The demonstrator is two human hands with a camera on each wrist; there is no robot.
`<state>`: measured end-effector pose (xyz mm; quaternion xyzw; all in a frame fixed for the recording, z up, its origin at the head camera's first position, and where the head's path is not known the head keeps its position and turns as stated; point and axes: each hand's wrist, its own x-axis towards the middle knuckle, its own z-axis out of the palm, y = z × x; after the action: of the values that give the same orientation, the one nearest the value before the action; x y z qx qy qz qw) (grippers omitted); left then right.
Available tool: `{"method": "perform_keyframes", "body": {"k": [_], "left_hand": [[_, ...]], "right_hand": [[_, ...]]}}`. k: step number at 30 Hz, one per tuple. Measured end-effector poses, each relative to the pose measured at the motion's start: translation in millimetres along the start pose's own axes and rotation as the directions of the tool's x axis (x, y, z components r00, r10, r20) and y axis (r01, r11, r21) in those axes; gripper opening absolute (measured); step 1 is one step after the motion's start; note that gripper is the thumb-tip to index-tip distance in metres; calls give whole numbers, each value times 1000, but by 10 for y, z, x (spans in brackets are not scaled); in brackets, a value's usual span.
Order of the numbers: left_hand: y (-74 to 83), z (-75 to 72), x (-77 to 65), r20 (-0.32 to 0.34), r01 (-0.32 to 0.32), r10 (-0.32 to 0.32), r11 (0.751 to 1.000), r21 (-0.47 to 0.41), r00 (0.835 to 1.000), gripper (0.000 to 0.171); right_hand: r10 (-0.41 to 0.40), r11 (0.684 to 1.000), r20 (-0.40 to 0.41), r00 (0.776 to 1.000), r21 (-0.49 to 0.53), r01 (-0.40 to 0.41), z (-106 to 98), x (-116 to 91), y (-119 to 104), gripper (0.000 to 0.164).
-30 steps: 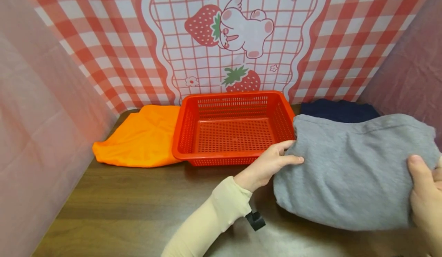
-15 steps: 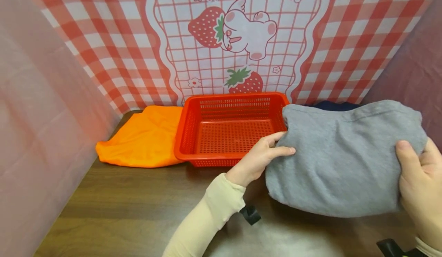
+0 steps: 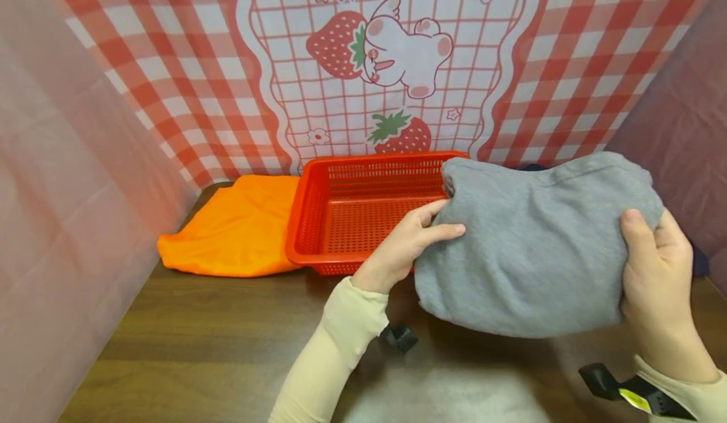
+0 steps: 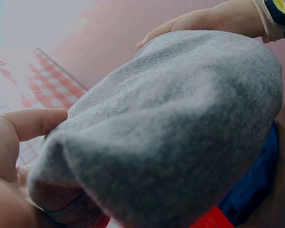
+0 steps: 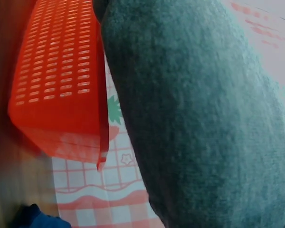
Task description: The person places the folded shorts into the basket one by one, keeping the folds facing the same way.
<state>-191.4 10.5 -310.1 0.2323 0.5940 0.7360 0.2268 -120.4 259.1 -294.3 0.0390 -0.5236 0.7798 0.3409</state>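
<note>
A folded grey garment is held up between both hands, in front of the right end of the red basket in the head view. My left hand pinches its left edge, thumb on the near face. At the opposite edge my right hand grips it the same way, with the other fingers behind the cloth. The garment bulges toward the camera in the left wrist view, where the far hand shows at its upper edge. It fills much of the right wrist view.
An orange folded cloth lies left of the basket, touching its side. Dark navy cloth lies at the right, mostly hidden behind the grey garment. A checked strawberry-print curtain hangs behind, and pink cloth walls stand at the sides.
Both hands have carried the grey garment left and upward, so it now covers the basket's right end in the head view. The right hand and wrist have come fully into view.
</note>
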Motion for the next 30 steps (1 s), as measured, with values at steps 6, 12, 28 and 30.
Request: {"method": "perform_keyframes", "body": {"k": [6, 12, 28, 30], "left_hand": [[52, -31, -25, 8, -29, 29, 1000, -2, 1000, 44], [80, -67, -23, 10, -59, 59, 998, 8, 998, 42], [139, -253, -58, -19, -79, 78, 996, -50, 997, 42], [146, -269, -60, -34, -80, 78, 995, -56, 996, 42]], "right_hand": [[21, 1000, -13, 1000, -3, -21, 77, 31, 13, 24], [63, 998, -13, 998, 11, -62, 108, 61, 39, 23], [116, 992, 47, 992, 43, -118, 287, 142, 175, 25], [117, 992, 71, 991, 49, -120, 319, 148, 196, 24]]}}
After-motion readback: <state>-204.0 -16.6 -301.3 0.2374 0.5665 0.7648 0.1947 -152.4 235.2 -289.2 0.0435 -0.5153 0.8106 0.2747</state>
